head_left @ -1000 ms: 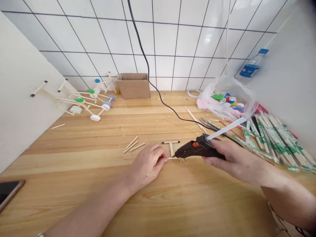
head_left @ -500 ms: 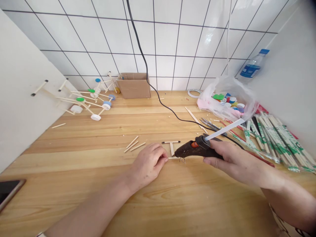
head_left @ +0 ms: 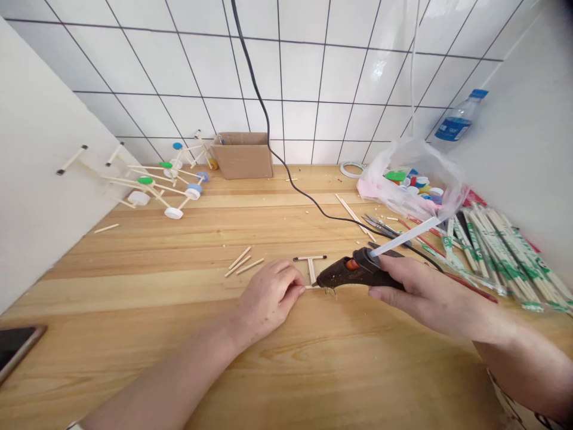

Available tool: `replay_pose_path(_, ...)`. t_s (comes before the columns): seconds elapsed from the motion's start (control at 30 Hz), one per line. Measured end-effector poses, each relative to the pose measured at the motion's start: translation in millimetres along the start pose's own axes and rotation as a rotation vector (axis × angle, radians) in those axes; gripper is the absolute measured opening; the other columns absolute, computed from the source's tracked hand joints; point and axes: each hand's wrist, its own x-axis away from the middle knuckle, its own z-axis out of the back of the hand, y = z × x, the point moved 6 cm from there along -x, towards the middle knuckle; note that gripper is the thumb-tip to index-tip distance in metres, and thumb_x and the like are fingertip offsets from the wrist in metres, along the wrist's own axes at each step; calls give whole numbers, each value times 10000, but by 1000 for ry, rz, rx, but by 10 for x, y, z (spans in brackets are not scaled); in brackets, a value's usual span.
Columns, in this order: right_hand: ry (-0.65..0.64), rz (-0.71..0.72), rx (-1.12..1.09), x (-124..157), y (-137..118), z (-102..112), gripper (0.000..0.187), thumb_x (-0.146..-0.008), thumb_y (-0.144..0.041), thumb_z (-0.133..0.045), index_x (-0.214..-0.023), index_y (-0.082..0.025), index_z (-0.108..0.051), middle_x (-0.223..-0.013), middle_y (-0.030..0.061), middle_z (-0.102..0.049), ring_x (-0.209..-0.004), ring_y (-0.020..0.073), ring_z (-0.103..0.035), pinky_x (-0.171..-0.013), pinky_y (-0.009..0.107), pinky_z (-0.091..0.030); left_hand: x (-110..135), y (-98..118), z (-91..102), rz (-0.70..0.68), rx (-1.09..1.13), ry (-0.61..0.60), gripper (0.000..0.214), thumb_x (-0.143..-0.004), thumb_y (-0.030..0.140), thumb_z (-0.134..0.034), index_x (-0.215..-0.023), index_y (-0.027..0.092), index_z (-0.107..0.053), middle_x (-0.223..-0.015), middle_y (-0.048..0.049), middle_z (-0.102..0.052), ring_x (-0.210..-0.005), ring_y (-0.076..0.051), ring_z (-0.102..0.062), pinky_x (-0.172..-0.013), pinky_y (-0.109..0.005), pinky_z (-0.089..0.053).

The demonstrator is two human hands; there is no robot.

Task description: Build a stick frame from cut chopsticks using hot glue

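My right hand (head_left: pixel 423 286) grips a dark glue gun (head_left: pixel 353 272) with an orange trigger and a white glue stick poking out of its back. Its nozzle points left and touches a small frame of wooden sticks (head_left: pixel 310 270) lying flat on the wooden table (head_left: pixel 286 358). My left hand (head_left: pixel 268 295) rests on the table with its fingers pinched on the left end of the frame's near stick. Three short loose sticks (head_left: pixel 242 263) lie just left of the frame.
The gun's black cord (head_left: pixel 286 173) runs up the tiled wall. Stick-and-bottle-cap models (head_left: pixel 165 182) and a cardboard box (head_left: pixel 244 155) stand at the back left. A bag of caps (head_left: pixel 409 179), scissors (head_left: pixel 380 226), packed chopsticks (head_left: pixel 496 251) and a water bottle (head_left: pixel 459 119) lie right. A phone (head_left: pixel 15 349) sits at the left edge.
Hardly anything has moved: the glue gun's nozzle stays at the stick frame and my left hand keeps its pinch on the near stick.
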Motion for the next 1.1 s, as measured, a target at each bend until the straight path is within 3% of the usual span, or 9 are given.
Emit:
replay_pose_path(0.3,-58,-69,42,36,97,4,181,-902,-355,-456,-889,-190,-530,-871,43,-633,-772,215,-574,-686,327,-437,3,-5,12,1,-9,-2,132,-835,111,-539,-722,179,-540,-775,-24,-586,-767,-185,-540,-690,-300,-418)
replay_pose_path(0.67,-38,-14,-21,-1,28,-23,146,-886,-259,-480,-994,-197,-556,-952,39,-650,-840,212,-583,-747,309,-443,6,-4,1,-3,5,1,131,-842,115,-534,-729,180,-536,-780,-23,-586,-769,-183,-539,-690,-298,-413)
replay_pose_path(1.1,-24,-28,-26,10,83,-15,184,-881,-300,-492,-1001,-188,-576,-970,52,-659,-862,228,-594,-753,334,-470,5,-11,-4,-8,13,3,132,-852,121,-528,-734,180,-533,-786,-26,-586,-785,-186,-537,-702,-301,-411)
